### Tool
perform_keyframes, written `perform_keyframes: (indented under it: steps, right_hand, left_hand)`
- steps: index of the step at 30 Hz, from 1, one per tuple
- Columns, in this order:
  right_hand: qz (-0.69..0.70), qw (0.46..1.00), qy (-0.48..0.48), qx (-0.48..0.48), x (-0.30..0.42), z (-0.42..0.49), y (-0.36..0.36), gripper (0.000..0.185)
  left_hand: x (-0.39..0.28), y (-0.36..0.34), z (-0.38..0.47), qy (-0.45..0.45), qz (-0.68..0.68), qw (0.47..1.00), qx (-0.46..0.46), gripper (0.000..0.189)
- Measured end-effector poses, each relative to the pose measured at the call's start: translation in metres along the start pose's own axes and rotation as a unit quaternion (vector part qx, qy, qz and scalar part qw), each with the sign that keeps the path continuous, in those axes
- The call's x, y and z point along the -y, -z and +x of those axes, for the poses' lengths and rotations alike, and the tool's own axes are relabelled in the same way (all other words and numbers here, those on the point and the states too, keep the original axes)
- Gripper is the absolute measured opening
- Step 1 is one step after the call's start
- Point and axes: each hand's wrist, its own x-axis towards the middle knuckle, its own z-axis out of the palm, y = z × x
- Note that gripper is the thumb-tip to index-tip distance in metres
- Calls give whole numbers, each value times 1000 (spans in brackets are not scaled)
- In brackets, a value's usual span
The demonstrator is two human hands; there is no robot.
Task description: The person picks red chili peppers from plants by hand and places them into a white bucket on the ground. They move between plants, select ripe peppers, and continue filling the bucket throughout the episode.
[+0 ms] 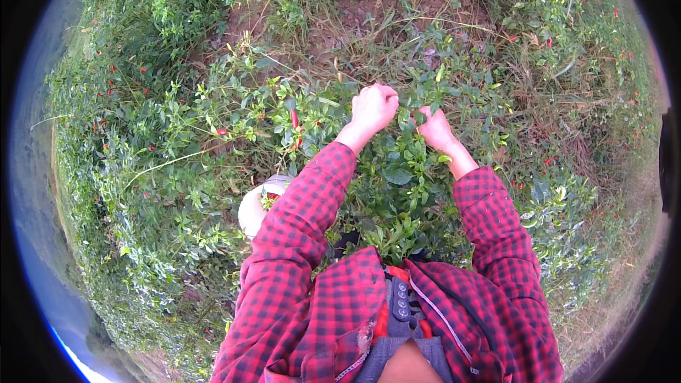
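My left hand (375,106) is above a chili pepper plant (399,175), its fingers curled inward. Whether anything lies inside that curl is hidden. Close by on the right, my right hand (436,130) reaches among the leaves with bent fingers, its fingertips partly covered by foliage. A small dark red spot shows beside those fingertips, too small to name surely. Left of my left hand, a ripe red chili pepper (294,118) stands among green leaves. A white bucket (251,214) with some red and green contents sits by my left forearm, which partly covers it.
Dense chili plants (181,101) with scattered red peppers spread around me. Dry grass (351,66) and reddish bare soil (372,2) lie ahead. A long thin stem (170,162) arches across the left side. More red peppers (550,42) dot the plants on the right.
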Motion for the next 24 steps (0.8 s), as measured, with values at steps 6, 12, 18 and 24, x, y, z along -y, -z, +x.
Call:
perform_keyframes:
  steps: [6,12,18,24]
  right_hand:
    - [-76,997,13,11,7,-4,20,19]
    - [-96,994,52,-16,20,-8,25,15]
    - [-112,991,62,-48,45,-12,26,15]
    - [-89,987,75,-115,38,-13,6,11]
  left_hand:
    - [8,-13,8,29,-142,969,198,24]
    - [14,-4,11,43,-188,959,209,22]
    - [20,-9,8,91,-202,967,129,20]
    - [6,-16,-3,109,-195,974,37,18]
